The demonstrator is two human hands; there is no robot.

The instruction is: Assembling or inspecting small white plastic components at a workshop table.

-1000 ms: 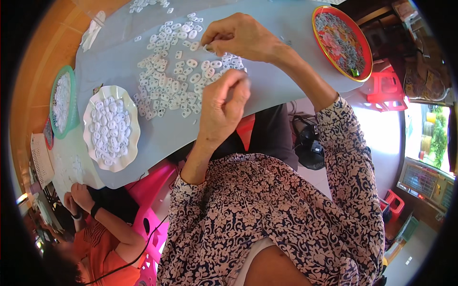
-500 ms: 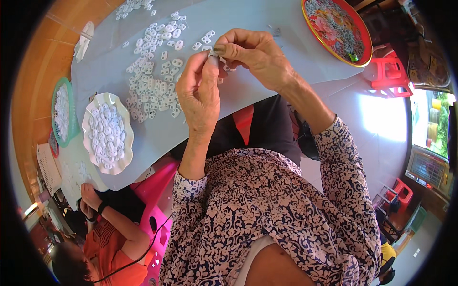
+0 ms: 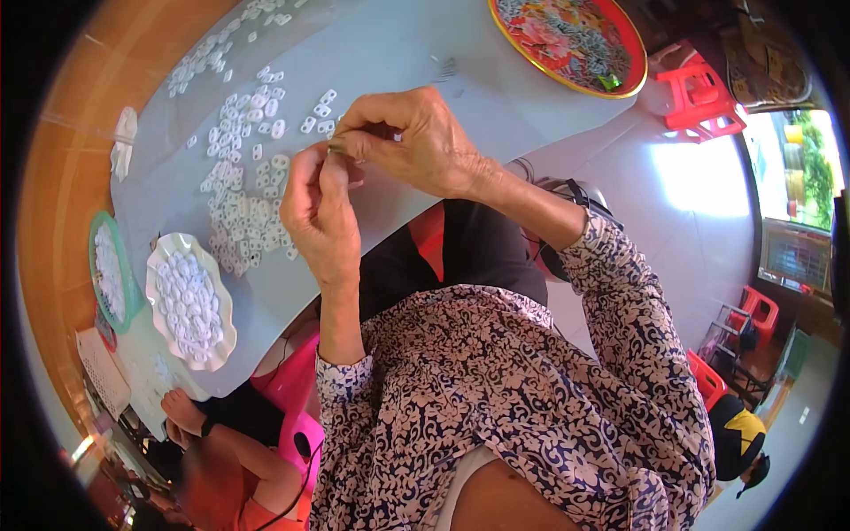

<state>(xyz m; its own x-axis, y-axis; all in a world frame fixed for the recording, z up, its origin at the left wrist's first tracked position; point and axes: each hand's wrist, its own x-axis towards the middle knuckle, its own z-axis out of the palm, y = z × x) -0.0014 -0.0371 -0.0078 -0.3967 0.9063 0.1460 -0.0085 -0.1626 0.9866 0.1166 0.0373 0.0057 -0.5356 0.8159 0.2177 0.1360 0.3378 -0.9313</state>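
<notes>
My left hand (image 3: 323, 217) and my right hand (image 3: 409, 142) meet fingertip to fingertip above the grey table. Thumb and forefinger of the left are pinched on a tiny pale bit, seemingly a small white plastic piece, mostly covered by the fingers. The right hand's thumb and forefinger press together at the same spot; what they grip is hidden. Left of my hands lies a spread of small white plastic pieces (image 3: 243, 226) with holes. A few more pieces (image 3: 320, 111) lie just beyond my fingers.
A flowered round tray (image 3: 636, 55) with small grey metal parts sits far right. To the left stand a white wavy-edged dish (image 3: 219, 352) and a green basket (image 3: 135, 283), both full of white pieces. A co-worker's hand (image 3: 183, 411) is at lower left. Red stools (image 3: 699, 102) stand right.
The view has shifted, so the table and its things sit differently in the picture. My hands remain pinched together, and the white piece between them is now more covered.
</notes>
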